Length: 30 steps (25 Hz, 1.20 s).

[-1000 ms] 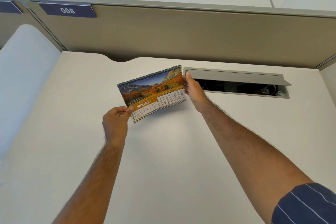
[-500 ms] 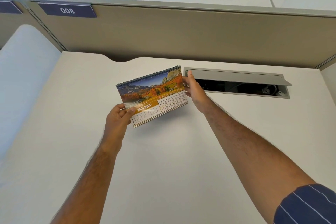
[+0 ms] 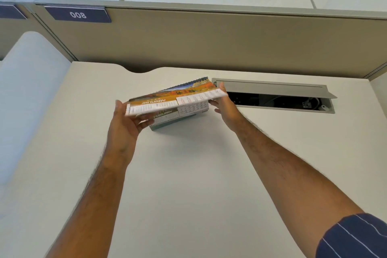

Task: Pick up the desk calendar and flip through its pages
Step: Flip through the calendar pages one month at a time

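Observation:
A spiral-bound desk calendar (image 3: 176,101) is held above the white desk (image 3: 188,174), spiral side away from me. Its JANUARY page with an orange landscape photo is lifted almost flat, and a FEBRUARY page shows underneath. My left hand (image 3: 125,125) is under the left end, fingers spread beneath the raised page and thumb at its edge. My right hand (image 3: 225,107) grips the calendar's right end. The calendar's lower base is partly hidden by my left fingers.
An open grey cable hatch (image 3: 272,92) with cables inside lies in the desk just right of my right hand. A beige partition (image 3: 209,42) with a "008" label (image 3: 78,14) closes the far edge. A white side panel (image 3: 27,90) stands at the left.
The JANUARY page has been lifted up from its lower edge by my left hand, exposing FEBRUARY beneath. My right hand has stayed on the calendar's right end.

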Each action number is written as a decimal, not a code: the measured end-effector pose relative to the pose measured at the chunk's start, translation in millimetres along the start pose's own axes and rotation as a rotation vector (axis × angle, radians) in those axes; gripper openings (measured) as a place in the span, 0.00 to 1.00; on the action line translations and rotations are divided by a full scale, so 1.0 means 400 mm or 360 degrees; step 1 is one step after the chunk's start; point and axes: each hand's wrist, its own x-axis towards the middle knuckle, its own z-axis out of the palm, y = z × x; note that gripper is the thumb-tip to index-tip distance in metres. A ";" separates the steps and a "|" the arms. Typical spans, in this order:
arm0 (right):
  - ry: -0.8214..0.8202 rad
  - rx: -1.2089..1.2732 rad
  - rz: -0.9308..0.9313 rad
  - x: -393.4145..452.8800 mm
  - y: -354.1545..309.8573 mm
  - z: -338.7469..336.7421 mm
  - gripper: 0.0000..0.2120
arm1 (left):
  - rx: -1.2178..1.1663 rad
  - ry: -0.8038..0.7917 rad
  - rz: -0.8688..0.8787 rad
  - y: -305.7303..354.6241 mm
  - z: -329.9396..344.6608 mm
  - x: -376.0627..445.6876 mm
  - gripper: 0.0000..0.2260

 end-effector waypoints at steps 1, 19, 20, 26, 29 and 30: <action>-0.0011 -0.0028 0.0005 0.000 -0.002 0.000 0.30 | -0.0017 0.0012 -0.0008 0.007 0.003 0.012 0.27; 0.0006 -0.0123 0.0044 0.024 0.016 0.004 0.28 | 0.0405 0.0414 -0.0079 -0.048 -0.042 0.085 0.16; 0.0004 -0.0121 0.0045 0.023 0.016 0.004 0.28 | 0.0500 0.0463 -0.0038 -0.061 -0.041 0.080 0.14; 0.0011 -0.0109 0.0053 0.019 0.017 0.005 0.27 | 0.0779 0.0494 -0.0074 -0.155 -0.005 0.022 0.14; 0.0018 -0.0095 0.0074 0.018 0.016 0.007 0.26 | 0.0811 0.0466 -0.0116 -0.171 0.004 0.003 0.22; 0.0018 -0.0096 0.0076 0.017 0.015 0.007 0.26 | 0.0815 0.0487 -0.0118 -0.174 0.005 -0.003 0.23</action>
